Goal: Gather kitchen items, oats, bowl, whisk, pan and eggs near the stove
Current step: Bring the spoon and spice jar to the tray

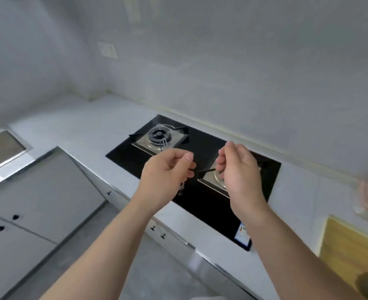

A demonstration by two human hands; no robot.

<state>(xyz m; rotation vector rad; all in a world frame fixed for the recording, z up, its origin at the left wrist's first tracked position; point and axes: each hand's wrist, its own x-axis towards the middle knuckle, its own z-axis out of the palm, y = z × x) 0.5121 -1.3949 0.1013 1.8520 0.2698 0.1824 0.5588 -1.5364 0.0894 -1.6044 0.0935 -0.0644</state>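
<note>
Fingers (187,168) of the left hand (167,172) and right hand (238,172): loosely curled, thumbs near the fingertips, holding and touching nothing. The hands hang side by side, apart, above the black stove (200,204), set into the grey worktop (74,126).
</note>
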